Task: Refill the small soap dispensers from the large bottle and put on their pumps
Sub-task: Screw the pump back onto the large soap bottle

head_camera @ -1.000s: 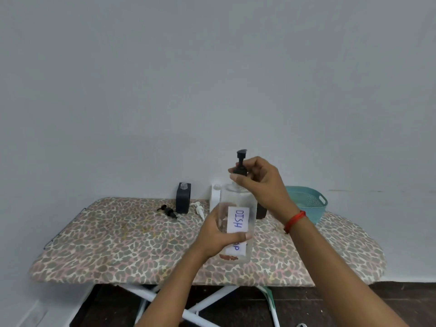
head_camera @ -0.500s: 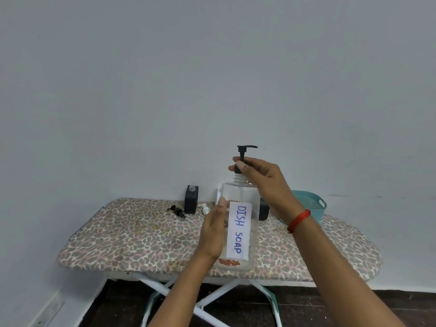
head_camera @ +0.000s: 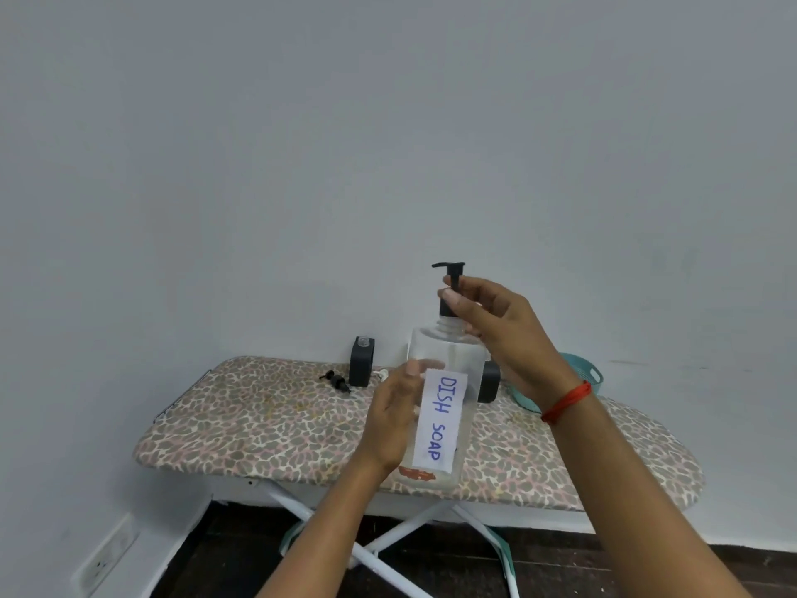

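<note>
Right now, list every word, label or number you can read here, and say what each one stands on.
"DISH SOAP": blue handwriting on the white paper label on the large bottle, which the left hand holds; the letters run down its side.
Too blurred to read: the red-brown mark near the bottle's base.
No text that can be read: the black dispensers, pump and basket.

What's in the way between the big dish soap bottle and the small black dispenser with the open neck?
Nothing lies between the large bottle and the small black dispenser. But the bottle's own black pump sits on its neck, pinched by the right hand, so pouring is blocked. The left hand holds the bottle's body.
</note>
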